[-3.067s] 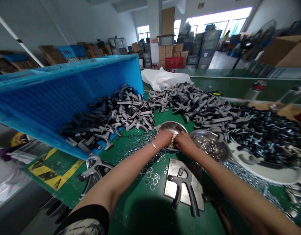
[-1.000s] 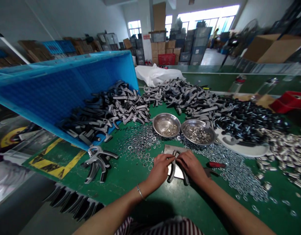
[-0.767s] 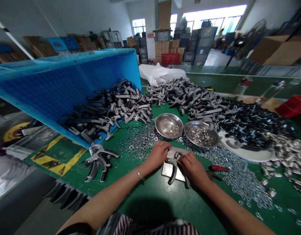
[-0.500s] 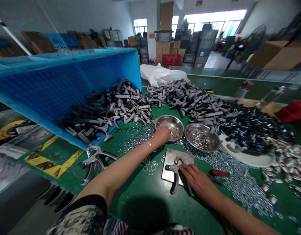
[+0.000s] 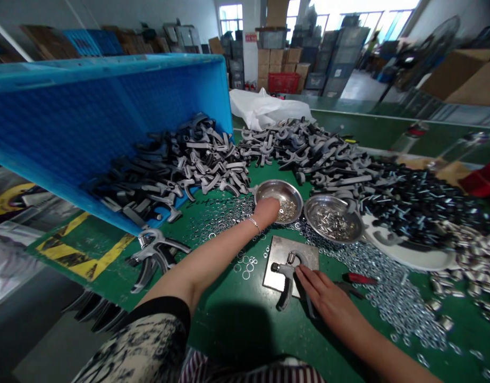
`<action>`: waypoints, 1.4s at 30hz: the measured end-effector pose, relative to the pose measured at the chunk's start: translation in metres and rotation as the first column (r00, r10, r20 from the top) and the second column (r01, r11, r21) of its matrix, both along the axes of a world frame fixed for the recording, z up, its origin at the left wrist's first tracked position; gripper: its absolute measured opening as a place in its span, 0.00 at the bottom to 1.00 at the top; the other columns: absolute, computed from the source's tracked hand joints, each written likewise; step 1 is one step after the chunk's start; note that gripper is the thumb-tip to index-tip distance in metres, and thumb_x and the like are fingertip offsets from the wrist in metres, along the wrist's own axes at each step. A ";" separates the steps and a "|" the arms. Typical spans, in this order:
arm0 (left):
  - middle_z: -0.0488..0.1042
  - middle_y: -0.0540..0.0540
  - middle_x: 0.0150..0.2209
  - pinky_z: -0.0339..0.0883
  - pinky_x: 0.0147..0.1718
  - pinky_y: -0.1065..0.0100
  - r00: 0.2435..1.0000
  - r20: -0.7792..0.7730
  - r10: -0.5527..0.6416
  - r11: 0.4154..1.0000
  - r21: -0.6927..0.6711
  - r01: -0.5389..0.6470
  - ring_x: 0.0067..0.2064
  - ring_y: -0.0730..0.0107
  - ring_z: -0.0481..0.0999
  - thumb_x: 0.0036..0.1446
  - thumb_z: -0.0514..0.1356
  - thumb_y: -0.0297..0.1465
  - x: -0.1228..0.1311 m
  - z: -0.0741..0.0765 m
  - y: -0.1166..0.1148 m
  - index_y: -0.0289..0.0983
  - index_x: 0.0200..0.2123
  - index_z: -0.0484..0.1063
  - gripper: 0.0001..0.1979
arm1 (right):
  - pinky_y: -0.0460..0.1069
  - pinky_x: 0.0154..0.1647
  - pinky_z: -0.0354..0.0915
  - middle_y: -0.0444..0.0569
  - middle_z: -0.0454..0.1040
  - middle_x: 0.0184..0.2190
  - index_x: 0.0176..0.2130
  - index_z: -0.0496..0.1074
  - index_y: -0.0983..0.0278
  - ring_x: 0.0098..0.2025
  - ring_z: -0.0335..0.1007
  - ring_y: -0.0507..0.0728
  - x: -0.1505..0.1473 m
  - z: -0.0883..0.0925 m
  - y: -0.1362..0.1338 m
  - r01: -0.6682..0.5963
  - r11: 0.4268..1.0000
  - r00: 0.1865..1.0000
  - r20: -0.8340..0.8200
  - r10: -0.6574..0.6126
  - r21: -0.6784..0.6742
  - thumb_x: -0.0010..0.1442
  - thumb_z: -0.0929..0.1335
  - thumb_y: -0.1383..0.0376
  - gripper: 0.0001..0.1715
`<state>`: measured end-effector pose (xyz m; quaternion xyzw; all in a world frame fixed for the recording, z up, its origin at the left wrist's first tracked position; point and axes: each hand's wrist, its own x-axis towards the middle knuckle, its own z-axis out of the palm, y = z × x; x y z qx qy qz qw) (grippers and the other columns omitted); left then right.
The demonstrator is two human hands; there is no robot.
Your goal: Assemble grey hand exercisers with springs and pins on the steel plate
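My left hand (image 5: 267,209) dips into a steel bowl (image 5: 279,192), among small silver parts (image 5: 287,210); its fingertips are hidden by the back of the hand. My right hand (image 5: 324,300) lies over a grey spring hand grip (image 5: 284,270), which rests on a scratched steel plate (image 5: 293,252). A second steel bowl (image 5: 333,219) holds short silver cylinders, just right of the first. Loose washers (image 5: 225,221) are strewn around the bowls on the green mat (image 5: 229,324).
A tilted blue crate (image 5: 89,117) spills grey grip handles, and more handles (image 5: 304,149) are heaped behind the bowls. Black bolted parts (image 5: 420,207) lie at right. A finished grip (image 5: 157,255) stands at left. A red-handled tool (image 5: 360,278) lies beside the plate.
My left hand has moved from the grip on the plate forward into the bowl. My right hand stays on the grip. The view has tilted slightly.
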<state>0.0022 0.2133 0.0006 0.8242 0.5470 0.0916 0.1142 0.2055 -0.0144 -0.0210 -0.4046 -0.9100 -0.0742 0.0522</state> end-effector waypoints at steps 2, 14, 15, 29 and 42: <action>0.74 0.27 0.46 0.66 0.53 0.55 0.998 0.061 0.003 0.998 0.062 -0.007 0.51 0.51 0.75 0.60 0.52 0.19 0.000 0.002 -0.002 0.24 0.44 0.74 0.13 | 0.58 0.50 0.76 0.63 0.70 0.61 0.66 0.59 0.71 0.50 0.74 0.65 -0.002 -0.001 0.001 -0.003 1.000 1.000 0.018 0.003 0.015 0.55 0.58 0.81 0.40; 0.77 0.48 0.34 0.68 0.35 0.71 0.642 0.765 0.044 0.982 -0.152 0.114 0.34 0.72 0.75 0.58 0.62 0.29 -0.020 0.017 -0.102 0.34 0.40 0.74 0.07 | 0.57 0.50 0.75 0.64 0.70 0.60 0.65 0.60 0.71 0.51 0.72 0.64 -0.005 0.001 -0.004 0.006 1.000 1.000 -0.006 -0.006 0.014 0.60 0.58 0.78 0.34; 0.77 0.48 0.32 0.68 0.34 0.71 0.576 0.812 0.094 0.966 -0.215 0.146 0.33 0.72 0.75 0.57 0.63 0.30 -0.022 0.014 -0.116 0.34 0.38 0.75 0.06 | 0.57 0.49 0.75 0.64 0.70 0.59 0.65 0.60 0.70 0.52 0.72 0.64 -0.006 0.003 -0.002 0.011 1.000 1.000 -0.026 -0.011 0.000 0.60 0.58 0.78 0.34; 0.80 0.47 0.33 0.71 0.38 0.68 0.354 0.823 0.444 0.859 -0.503 0.093 0.35 0.68 0.79 0.52 0.66 0.35 -0.087 0.008 -0.172 0.35 0.38 0.78 0.11 | 0.55 0.23 0.70 0.53 0.75 0.23 0.27 0.69 0.58 0.23 0.74 0.63 0.082 0.015 -0.111 0.581 0.669 0.700 -0.136 -0.702 -0.464 0.61 0.62 0.46 0.22; 0.79 0.47 0.30 0.69 0.38 0.68 0.376 0.824 0.424 0.839 -0.514 0.179 0.34 0.68 0.79 0.56 0.65 0.37 -0.070 0.008 -0.171 0.33 0.37 0.76 0.12 | 0.53 0.31 0.70 0.53 0.79 0.31 0.41 0.72 0.55 0.31 0.76 0.63 0.034 0.071 -0.076 0.389 0.620 0.538 -0.379 -0.753 -0.681 0.64 0.58 0.43 0.25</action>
